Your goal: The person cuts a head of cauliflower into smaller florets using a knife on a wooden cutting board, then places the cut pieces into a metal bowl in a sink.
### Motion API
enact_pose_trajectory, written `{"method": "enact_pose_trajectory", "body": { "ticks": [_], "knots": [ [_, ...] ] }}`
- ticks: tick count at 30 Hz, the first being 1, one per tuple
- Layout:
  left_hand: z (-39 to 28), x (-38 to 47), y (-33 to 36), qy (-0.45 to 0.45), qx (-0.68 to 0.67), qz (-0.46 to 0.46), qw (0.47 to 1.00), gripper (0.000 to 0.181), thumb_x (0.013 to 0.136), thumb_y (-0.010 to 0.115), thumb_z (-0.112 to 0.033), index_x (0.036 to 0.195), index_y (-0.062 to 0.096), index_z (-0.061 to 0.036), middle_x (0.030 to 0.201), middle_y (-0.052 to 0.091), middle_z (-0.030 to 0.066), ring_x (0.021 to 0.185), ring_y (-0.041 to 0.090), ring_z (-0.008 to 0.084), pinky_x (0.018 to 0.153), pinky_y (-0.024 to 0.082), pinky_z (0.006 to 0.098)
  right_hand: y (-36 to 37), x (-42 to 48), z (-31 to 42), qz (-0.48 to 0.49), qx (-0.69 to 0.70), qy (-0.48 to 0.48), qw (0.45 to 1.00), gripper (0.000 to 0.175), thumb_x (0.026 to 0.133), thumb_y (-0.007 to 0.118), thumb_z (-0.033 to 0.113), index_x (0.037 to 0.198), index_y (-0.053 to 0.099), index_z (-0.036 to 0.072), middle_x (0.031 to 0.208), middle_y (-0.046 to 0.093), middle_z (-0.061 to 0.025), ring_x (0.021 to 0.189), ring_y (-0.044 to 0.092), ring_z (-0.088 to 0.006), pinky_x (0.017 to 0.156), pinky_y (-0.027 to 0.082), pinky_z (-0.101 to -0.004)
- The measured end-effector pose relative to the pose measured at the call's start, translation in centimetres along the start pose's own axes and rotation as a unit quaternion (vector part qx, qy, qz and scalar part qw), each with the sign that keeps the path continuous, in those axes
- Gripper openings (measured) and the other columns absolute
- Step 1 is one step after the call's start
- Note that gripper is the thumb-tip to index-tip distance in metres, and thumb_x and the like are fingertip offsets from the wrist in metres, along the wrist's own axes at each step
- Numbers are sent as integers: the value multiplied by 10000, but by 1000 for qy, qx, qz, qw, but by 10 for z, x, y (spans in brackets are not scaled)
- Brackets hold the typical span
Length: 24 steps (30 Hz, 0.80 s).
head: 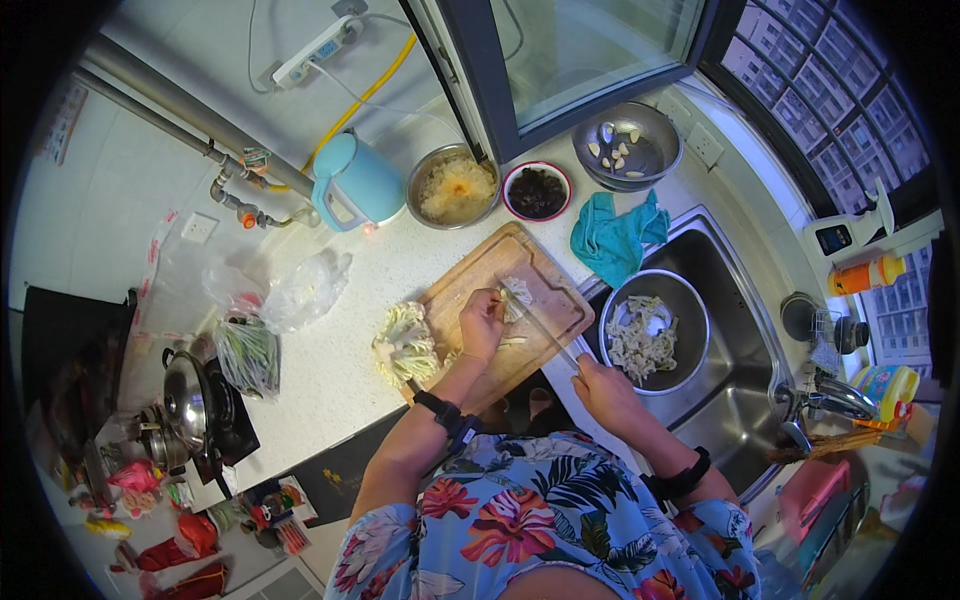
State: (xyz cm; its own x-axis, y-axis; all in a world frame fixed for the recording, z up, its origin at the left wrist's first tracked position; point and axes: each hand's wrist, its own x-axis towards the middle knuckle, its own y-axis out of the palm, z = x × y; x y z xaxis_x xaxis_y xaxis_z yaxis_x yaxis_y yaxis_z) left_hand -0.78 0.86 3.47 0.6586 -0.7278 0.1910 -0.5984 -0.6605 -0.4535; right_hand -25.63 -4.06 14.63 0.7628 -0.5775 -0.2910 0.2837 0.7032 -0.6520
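Observation:
My right hand [609, 390] grips the handle of a kitchen knife [552, 334], whose blade reaches across a wooden cutting board [551, 274]. On the board, my left hand [481, 322] pinches a pale piece of cauliflower [507, 301] against the blade, its fingers partly hiding it. Thin white slices [516, 287] lie on the blade's far side. A large cut cauliflower [405, 345] rests at the board's left edge, partly over the counter. To the right, a metal bowl [703, 330] at the sink holds pale torn or cut pieces and a shiny spoon-like utensil.
Behind the board stand a blue kettle [361, 180], a bowl of pale soaked food [457, 187], a red-rimmed bowl of dark food [536, 190] and a colander [660, 157] with garlic cloves. A teal cloth [615, 232] lies by the sink [739, 405]. An open window [517, 112] overhangs the counter.

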Motion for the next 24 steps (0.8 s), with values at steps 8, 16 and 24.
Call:
{"method": "enact_pose_trajectory", "body": {
  "ticks": [8, 16, 24],
  "knots": [
    [4, -2, -4, -1, 3, -8, 1000, 177, 775, 670, 98, 921, 621, 10, 860, 642, 139, 721, 673, 227, 666, 541, 305, 0, 3, 2, -11, 8, -26, 1000, 228, 927, 576, 164, 1014, 463, -14, 858, 635, -268, 842, 615, -461, 722, 475, -545],
    [12, -4, -5, 3, -2, -11, 1000, 203, 767, 657, 113, 933, 621, 2, 871, 641, 145, 742, 675, 238, 687, 545, 300, -7, 9, 4, 24, -9, -3, 1000, 219, 931, 568, 161, 1022, 468, -11, 871, 641, -263, 859, 614, -457, 726, 476, -540],
    [8, -8, -8, 33, -15, 1, 999, 235, 786, 645, 124, 986, 626, 2, 865, 641, 98, 766, 674, 199, 690, 545, 285, -6, 11, 2, 36, -2, -8, 999, 237, 929, 545, 164, 1053, 473, -25, 864, 644, -262, 854, 622, -453, 738, 478, -538]
  ]
}}
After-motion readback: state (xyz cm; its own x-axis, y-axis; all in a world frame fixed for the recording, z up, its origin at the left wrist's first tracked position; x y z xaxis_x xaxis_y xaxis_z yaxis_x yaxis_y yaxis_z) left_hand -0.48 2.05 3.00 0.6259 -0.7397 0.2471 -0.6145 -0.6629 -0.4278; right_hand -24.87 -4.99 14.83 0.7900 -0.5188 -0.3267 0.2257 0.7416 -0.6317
